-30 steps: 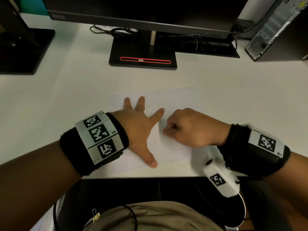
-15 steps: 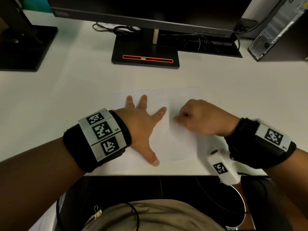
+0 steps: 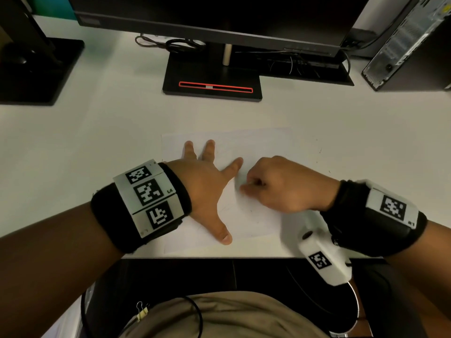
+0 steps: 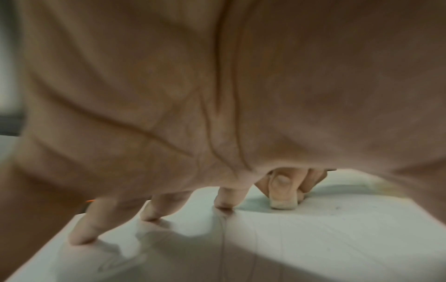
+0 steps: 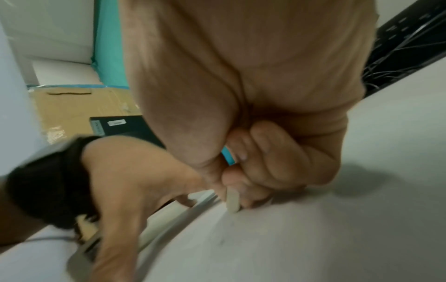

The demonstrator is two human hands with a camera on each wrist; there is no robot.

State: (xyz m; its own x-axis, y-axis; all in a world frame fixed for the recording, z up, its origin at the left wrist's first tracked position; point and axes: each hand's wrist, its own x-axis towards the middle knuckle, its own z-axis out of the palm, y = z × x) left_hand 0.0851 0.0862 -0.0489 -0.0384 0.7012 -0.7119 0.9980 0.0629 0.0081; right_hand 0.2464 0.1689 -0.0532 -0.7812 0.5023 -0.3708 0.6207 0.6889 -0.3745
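A white sheet of paper point(image 3: 256, 220) with faint pencil marks lies on the white desk point(image 3: 97, 132) near its front edge. My left hand point(image 3: 207, 186) lies flat on the sheet's left part with fingers spread; in the left wrist view its fingertips point(image 4: 224, 202) press the paper point(image 4: 313, 238). My right hand point(image 3: 280, 184) is curled into a fist just right of the left index finger. It pinches a small whitish eraser point(image 5: 233, 202), whose end touches the paper point(image 5: 313, 229). From the left wrist view the eraser point(image 4: 282, 200) stands upright on the sheet.
A black monitor stand point(image 3: 212, 79) with a red stripe stands behind the paper, with cables point(image 3: 180, 43) beside it. A second black base point(image 3: 36, 69) is at the far left and a computer tower point(image 3: 410, 40) at the far right. The desk's front edge point(image 3: 219, 257) runs just below the paper.
My right hand slid right and away with the eraser, then came back left and nearer to me, beside the left index finger. The left hand stayed flat on the paper.
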